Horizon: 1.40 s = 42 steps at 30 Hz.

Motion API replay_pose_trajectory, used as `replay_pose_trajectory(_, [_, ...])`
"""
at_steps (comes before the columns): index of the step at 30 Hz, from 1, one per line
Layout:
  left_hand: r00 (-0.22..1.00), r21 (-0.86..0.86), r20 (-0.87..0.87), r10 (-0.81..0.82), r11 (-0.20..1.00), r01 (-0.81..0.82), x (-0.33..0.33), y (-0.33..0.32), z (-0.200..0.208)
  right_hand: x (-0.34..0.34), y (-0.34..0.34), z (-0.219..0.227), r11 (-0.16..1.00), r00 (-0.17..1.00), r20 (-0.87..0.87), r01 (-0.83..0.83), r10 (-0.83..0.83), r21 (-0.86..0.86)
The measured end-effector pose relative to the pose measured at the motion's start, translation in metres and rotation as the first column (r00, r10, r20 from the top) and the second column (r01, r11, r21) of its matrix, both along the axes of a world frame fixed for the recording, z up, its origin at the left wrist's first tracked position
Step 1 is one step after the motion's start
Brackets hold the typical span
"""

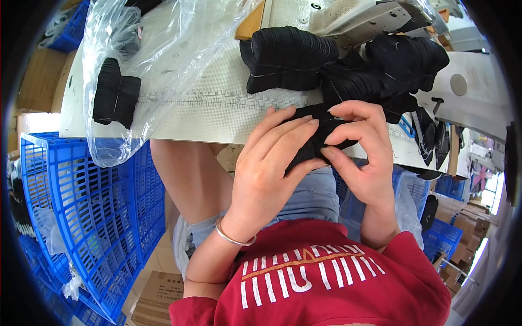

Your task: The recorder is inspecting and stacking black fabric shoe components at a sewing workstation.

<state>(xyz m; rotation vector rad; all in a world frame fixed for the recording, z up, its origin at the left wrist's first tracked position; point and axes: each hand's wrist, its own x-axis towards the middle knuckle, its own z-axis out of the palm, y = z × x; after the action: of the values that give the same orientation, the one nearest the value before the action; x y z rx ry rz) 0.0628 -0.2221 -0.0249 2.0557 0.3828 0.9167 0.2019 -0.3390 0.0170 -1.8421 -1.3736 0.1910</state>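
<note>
Between my hands, at the table's front edge, is a bundle of stacked black fabric pieces (325,128). My left hand (266,155) wraps round its left side, fingers over the top and thumb beneath. On the other side my right hand (365,149) grips the bundle with bent fingers and thumb. The palms and fingers hide much of it. Just beyond lie more black fabric bundles (291,54), with others heaped to the right (405,62). A separate black bundle (116,95) sits at the far left, by a clear plastic bag (157,60).
The white table (179,119) carries a printed ruler strip. A sewing machine (361,22) stands at the back. To the right lies a blue-handled tool (406,126). Blue plastic crates (98,217) stand at the left, a cardboard box (157,293) on the floor.
</note>
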Motion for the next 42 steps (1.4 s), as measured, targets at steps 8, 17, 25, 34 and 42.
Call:
replay_pose_trajectory(8, [1.0,-0.014,0.015,-0.013,1.0,0.014,0.0,0.001,-0.003,-0.004,0.003,0.003,1.0,0.997,0.077,-0.016,0.015,0.011])
replay_pose_trajectory(17, [1.0,-0.015,0.029,-0.008,1.0,0.009,0.0,0.001,-0.004,-0.004,0.003,-0.002,1.0,0.997,0.076,0.009,-0.009,0.007])
replay_pose_trajectory(25, [1.0,-0.018,0.027,-0.017,1.0,0.017,-0.001,0.002,-0.003,-0.005,0.001,0.001,1.0,0.999,0.052,-0.005,0.005,-0.011])
replay_pose_trajectory(34, [0.999,-0.041,0.052,-0.01,0.999,0.012,0.0,0.001,-0.004,-0.01,0.005,0.006,1.0,0.998,0.06,-0.008,0.009,-0.014])
replay_pose_trajectory(42, [0.998,-0.038,0.053,-0.018,0.999,0.02,0.0,0.001,-0.005,-0.007,0.003,0.002,1.0,0.998,0.06,0.001,0.0,-0.025])
